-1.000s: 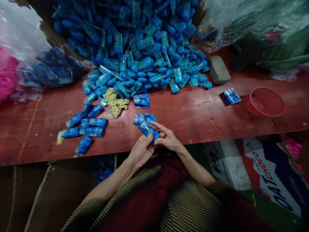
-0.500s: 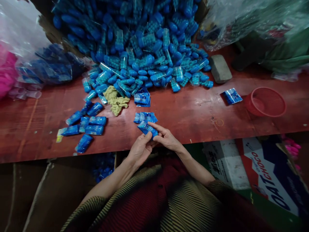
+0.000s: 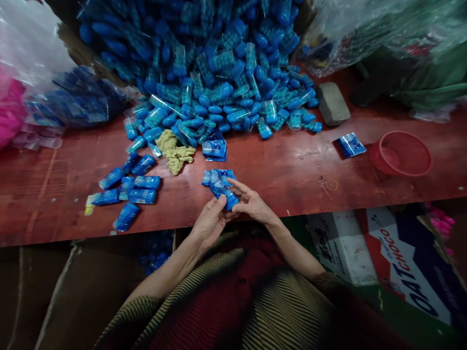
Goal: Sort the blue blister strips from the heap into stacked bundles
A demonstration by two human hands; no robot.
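My left hand point(image 3: 210, 218) pinches the near end of a blue printed wrapper point(image 3: 225, 194), thumb on top. From the other side my right hand point(image 3: 254, 204) grips the same wrapper, its index finger stretched along the far edge. Whether anything is inside the wrapper I cannot tell. Just beyond it lie flat blue wrappers point(image 3: 207, 177), partly covered by the held one. A small stack of flat wrappers point(image 3: 214, 149) sits farther back. To the left are several filled blue packs point(image 3: 143, 196), lying on their sides on the red table point(image 3: 182, 206).
A large heap of clear, blue-capped bottles point(image 3: 204, 97) holding small balls covers the back. A yellow-green cloth point(image 3: 177, 153) lies before it. At right are a grey block point(image 3: 332, 103), more flat wrappers point(image 3: 350, 145) and a red plastic basket point(image 3: 379, 155). Plastic bags point(image 3: 83, 97) stand back left.
The held wrapper has tilted and moved slightly away from me, over the flat wrappers. My left thumb has shifted a little left; my right index finger has moved slightly forward.
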